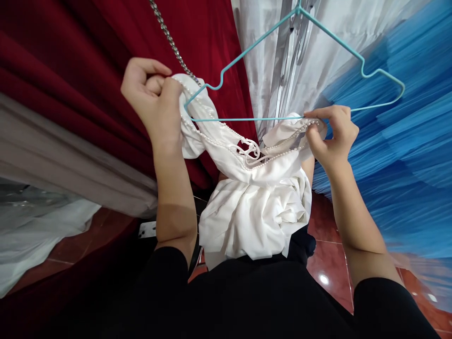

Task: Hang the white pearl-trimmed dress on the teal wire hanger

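Observation:
A white garment with pearl-like beads along its neckline and a small tied cord hangs in front of my body, its lower part bunched on my lap. My left hand is closed on the garment's left shoulder edge. At the other side, my right hand pinches the beaded edge between thumb and fingers. A light blue hanger stands above the neckline. Its left end sits inside the garment's left shoulder, while its right end sticks out past my right hand, outside the cloth.
Dark red cloth hangs at the left, with greyish drapery below it. Blue tulle fills the right side. White fabric and metal poles stand behind the hanger. A metal chain runs down to the left shoulder. Red tiles cover the floor.

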A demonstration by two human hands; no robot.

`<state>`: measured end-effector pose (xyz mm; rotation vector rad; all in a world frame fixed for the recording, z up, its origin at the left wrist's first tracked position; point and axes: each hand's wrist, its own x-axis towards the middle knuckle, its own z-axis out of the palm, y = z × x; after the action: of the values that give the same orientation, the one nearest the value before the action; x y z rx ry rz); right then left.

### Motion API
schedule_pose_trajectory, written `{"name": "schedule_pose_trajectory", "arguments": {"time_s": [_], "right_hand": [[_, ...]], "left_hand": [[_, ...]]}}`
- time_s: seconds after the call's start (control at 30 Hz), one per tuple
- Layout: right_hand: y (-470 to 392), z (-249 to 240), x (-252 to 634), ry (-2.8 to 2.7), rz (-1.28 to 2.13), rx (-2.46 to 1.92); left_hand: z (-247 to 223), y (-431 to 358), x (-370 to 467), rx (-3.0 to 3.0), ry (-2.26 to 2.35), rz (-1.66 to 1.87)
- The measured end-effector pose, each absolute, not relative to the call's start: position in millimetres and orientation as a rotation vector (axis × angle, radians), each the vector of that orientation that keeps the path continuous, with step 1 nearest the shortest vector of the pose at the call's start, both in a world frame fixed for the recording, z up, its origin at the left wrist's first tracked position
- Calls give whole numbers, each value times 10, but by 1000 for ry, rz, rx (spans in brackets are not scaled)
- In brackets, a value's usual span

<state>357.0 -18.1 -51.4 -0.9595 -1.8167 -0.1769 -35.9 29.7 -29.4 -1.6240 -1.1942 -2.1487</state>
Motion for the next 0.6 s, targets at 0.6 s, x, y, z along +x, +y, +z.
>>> {"name": "schedule_pose_trajectory", "arguments": {"time_s": [0.6], "right_hand": [[-195, -541, 3507, -1834, -197, -926]], "left_hand": [[-236, -452, 1313, -2518, -1112, -1644]]}}
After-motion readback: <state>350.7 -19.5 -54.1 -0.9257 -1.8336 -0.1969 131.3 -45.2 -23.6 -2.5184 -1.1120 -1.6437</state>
